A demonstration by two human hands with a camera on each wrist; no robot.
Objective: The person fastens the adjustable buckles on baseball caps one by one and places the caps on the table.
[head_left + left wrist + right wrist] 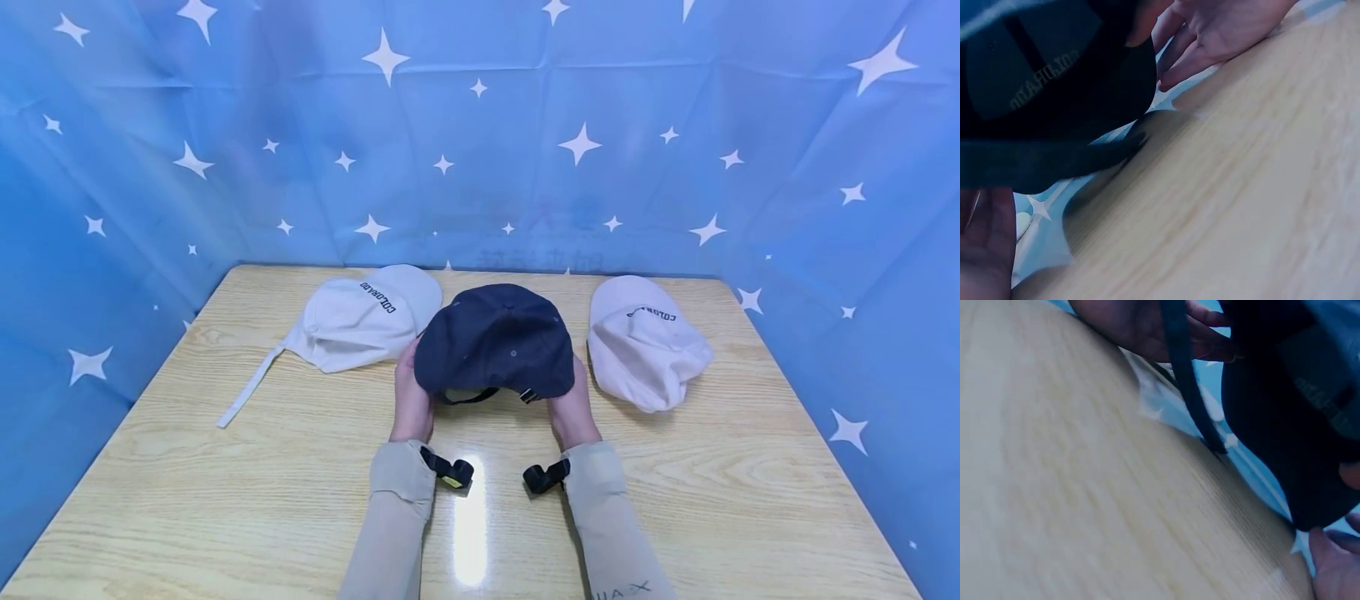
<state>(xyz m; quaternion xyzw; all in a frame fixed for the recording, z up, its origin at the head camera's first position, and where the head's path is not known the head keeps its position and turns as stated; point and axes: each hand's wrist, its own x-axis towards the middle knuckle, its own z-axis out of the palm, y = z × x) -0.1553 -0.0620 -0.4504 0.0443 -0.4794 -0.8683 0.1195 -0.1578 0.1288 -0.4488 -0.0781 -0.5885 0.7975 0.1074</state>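
You held the navy baseball cap [498,342] above the wooden table [262,500], between a left white COLORADO cap [352,321] and a right white COLORADO cap [641,354]. Your left hand [412,400] gripped one side, fingers partly hidden; your right hand [573,408] pinched the other between thumb and fingers.

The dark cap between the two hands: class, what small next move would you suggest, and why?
Probably lower the dark cap gently onto the table. The left hand and right hand hold it up from opposite sides, whereas the left white cap and right white cap both lie on the tabletop.
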